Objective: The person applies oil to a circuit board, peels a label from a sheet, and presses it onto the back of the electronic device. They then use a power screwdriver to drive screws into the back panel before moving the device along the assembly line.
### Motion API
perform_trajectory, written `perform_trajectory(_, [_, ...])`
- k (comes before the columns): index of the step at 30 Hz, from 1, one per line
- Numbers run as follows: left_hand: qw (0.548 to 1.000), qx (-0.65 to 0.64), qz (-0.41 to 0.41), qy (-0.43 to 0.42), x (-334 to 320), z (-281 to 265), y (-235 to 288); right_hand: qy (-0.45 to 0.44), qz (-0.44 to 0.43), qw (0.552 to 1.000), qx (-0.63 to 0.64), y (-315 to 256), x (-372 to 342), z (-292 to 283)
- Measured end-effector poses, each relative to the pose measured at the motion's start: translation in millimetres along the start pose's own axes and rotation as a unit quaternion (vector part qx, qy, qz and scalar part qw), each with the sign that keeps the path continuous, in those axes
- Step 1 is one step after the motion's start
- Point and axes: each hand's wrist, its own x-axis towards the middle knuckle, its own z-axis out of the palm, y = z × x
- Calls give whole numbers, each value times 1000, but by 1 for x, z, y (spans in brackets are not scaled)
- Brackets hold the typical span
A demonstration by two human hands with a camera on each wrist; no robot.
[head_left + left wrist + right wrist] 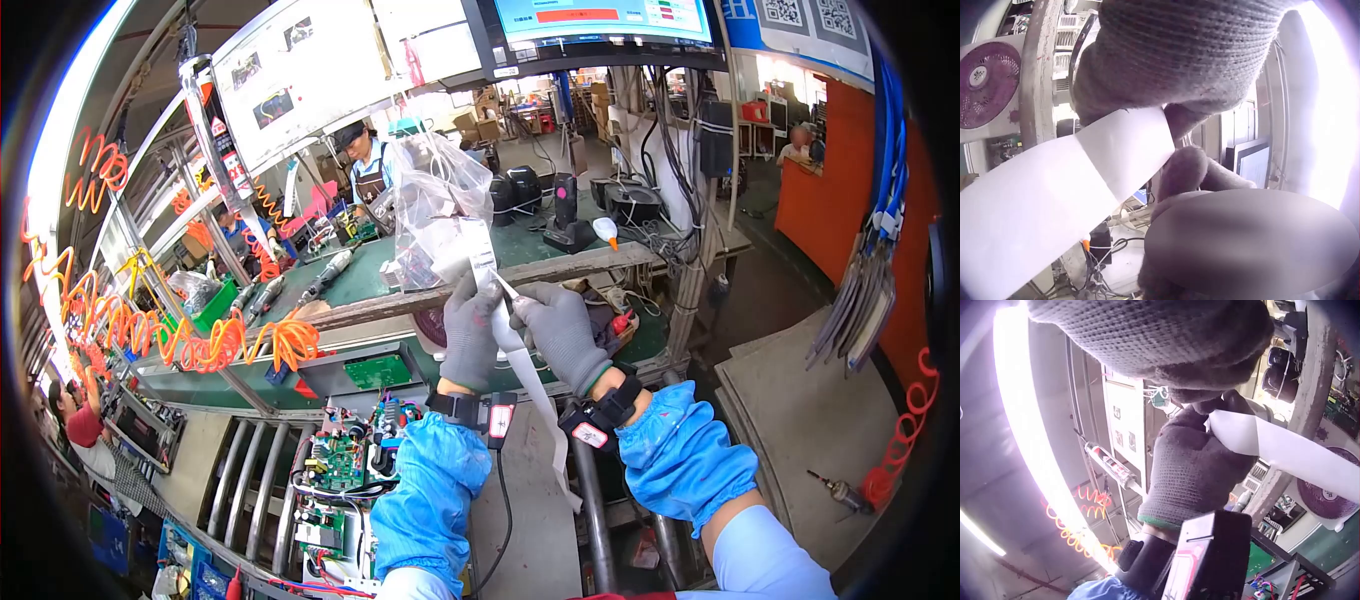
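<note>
A long white paper strip [525, 370] hangs from between my two grey-gloved hands down toward the rollers. My left hand [468, 335] grips it near its upper part, fingers curled round it. Close beside, my right hand [562, 332] pinches a small white pointed piece [507, 286] at the strip's edge. In the left wrist view the strip [1054, 187] runs up to the fingertips, with a crease across it. In the right wrist view the left hand [1191, 465] holds the strip [1297, 456] under the right hand [1166, 344], whose fingertips are partly hidden.
Behind the hands, a clear plastic bag [435, 205] stands on the green bench [370, 285]. Open circuit-board units [345, 460] lie below left, beside metal rollers [245, 480]. Orange coiled hoses [210, 350] hang at left. A monitor [605, 30] is overhead; another person [370, 165] works opposite.
</note>
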Motion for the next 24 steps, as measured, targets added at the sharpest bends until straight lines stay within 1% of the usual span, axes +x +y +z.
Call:
perform_trajectory(3, [1000,-12,-2,-2,-1,3,4,6,-12,1000,-4,0,-1,-1])
perform_trajectory(6, [1000,-14,-16,-2,0,0,2,9,21,1000,13,-11,-8,-4])
perform_trajectory(9, [998,-38,-59,-6,0,-3,0,7,30,999,35,-11,-7,-8])
perform_trajectory(12, [999,-22,-25,-6,1,-1,-2,-16,44,999,14,-13,-6,-11])
perform_trajectory(15, [998,-52,-28,-12,1,1,0,-15,59,998,21,-15,-6,-11])
perform_trajectory(18, [997,-67,-45,-6,-3,7,8,-11,43,999,32,-10,-5,-9])
perform_trajectory(21, [997,-50,-60,-15,-2,0,5,-4,28,1000,8,-10,-6,-8])
perform_trajectory(24, [999,-31,-36,-15,-1,-2,3,3,2,1000,9,-4,-3,-5])
